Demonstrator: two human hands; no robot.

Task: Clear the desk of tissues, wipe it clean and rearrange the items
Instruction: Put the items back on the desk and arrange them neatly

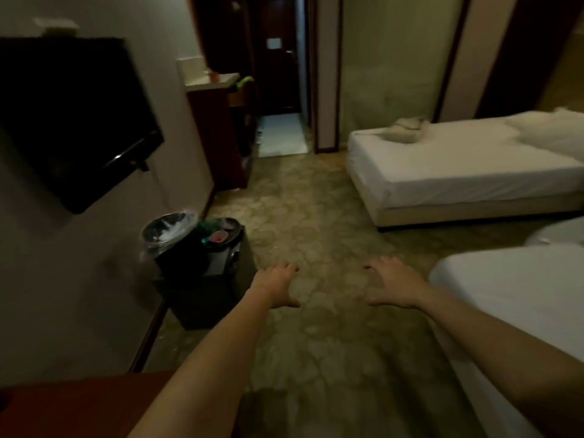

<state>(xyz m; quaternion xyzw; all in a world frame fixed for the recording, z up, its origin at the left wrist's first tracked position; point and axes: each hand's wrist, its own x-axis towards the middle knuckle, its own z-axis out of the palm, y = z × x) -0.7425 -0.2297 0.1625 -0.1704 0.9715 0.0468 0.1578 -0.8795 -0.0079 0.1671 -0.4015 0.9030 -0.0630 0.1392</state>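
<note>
- Your bare forearms come in from the bottom edge. Your left hand (278, 284) and right hand (392, 284) hang palm-down over the carpet (316, 216), well apart, fingers straight and loosely spread, holding nothing.
- Only a reddish-brown corner of the desk (79, 403) shows at the bottom left. It is cut off by the frame and your left forearm, and too dark to tell what lies on it.
- By the wall, a lined bin (167, 229) stands just beside a black cabinet (211, 279). You cannot tell whether the white inside the bin is liner glare or paper.
- On the cabinet, a dark tray (232, 237) carries blurred green and pink things.
- Your near bed (521, 295) is cut off at the right.
- Down the hallway, a pale sign (273, 43) on the door (278, 74) is too blurred to read.
</note>
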